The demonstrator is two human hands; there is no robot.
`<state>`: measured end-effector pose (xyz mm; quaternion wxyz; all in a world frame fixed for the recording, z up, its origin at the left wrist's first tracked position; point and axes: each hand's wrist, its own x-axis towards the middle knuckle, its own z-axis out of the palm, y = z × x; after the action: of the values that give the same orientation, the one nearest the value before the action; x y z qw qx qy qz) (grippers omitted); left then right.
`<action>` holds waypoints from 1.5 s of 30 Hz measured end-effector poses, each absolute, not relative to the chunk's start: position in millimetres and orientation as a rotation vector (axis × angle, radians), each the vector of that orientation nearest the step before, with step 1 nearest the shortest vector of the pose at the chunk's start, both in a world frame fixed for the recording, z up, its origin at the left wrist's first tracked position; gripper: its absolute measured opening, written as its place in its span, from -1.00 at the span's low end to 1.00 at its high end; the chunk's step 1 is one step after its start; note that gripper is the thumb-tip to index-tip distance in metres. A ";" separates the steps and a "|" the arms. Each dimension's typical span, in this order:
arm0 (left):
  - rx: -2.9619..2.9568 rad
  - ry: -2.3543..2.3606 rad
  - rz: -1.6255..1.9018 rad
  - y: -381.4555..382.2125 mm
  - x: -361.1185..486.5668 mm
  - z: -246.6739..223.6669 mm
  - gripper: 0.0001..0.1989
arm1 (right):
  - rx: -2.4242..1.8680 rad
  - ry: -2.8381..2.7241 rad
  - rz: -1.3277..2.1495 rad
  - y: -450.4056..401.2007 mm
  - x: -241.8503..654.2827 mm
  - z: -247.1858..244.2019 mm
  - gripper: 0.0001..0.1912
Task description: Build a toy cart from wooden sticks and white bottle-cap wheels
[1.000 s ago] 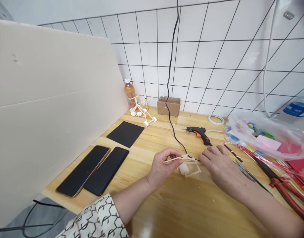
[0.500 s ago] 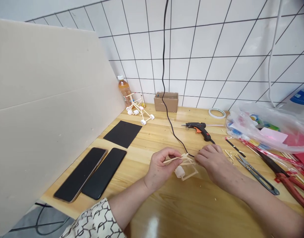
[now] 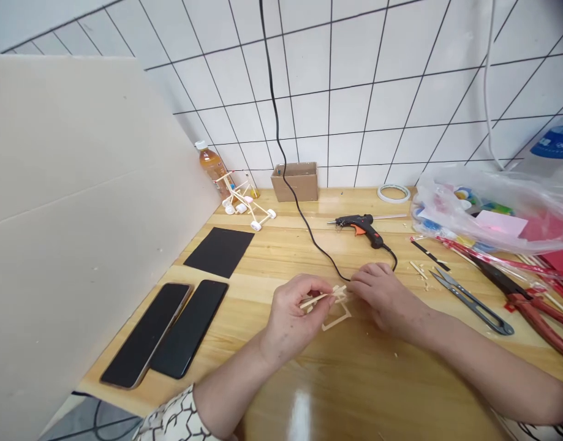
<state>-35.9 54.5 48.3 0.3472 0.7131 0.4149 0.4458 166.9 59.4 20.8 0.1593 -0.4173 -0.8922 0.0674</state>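
The left hand pinches a small, pale frame of thin wooden sticks between thumb and forefinger, on the near side of the black glue gun with an orange trigger. The right hand, also nearer than the glue gun, has its fingers curled beside the frame's right end; whether they grip it I cannot tell. Silver metal snips lie right of the glue gun, a brown cardboard box beyond it to the left.
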 end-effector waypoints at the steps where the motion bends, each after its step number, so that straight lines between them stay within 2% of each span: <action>1: 1.854 1.084 1.150 54.1 -35.0 48.8 -0.98 | -1.194 -2.524 0.205 58.6 168.6 23.9 -0.73; 6: 1.887 1.103 1.118 52.2 -33.3 50.5 -0.97 | -1.102 -2.327 0.206 50.6 169.3 44.7 -0.88; 12: 1.935 1.135 1.064 51.7 -33.7 53.6 -0.96 | -0.958 -2.171 0.086 38.7 148.6 63.3 -0.92; 17: 1.936 1.178 1.029 52.7 -33.4 54.1 -0.96 | -0.962 -2.129 -0.083 32.3 141.0 68.7 -0.88; 21: 1.929 1.183 1.040 53.0 -32.7 55.6 -0.97 | -0.987 -2.118 -0.100 32.5 138.2 69.4 -0.91; 27: 1.932 1.138 1.059 53.0 -32.2 58.6 -0.96 | -0.967 -2.249 -0.116 35.6 129.7 65.2 -0.79; 30: 1.935 1.123 1.067 52.9 -32.4 58.5 -0.96 | -0.981 -2.297 -0.172 36.4 128.1 59.4 -0.80; 38: 1.977 1.121 1.026 52.7 -33.4 61.1 -0.89 | -0.999 -2.295 -0.369 37.9 125.5 47.1 -0.85; 45: 1.943 1.113 0.971 51.6 -37.3 65.3 -0.80 | -0.997 -2.269 -0.522 36.6 121.3 45.6 -0.80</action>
<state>-37.3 51.6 65.3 0.3434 0.7477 0.4283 0.3736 121.3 36.6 45.6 0.2997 -0.3755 -0.8547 -0.1966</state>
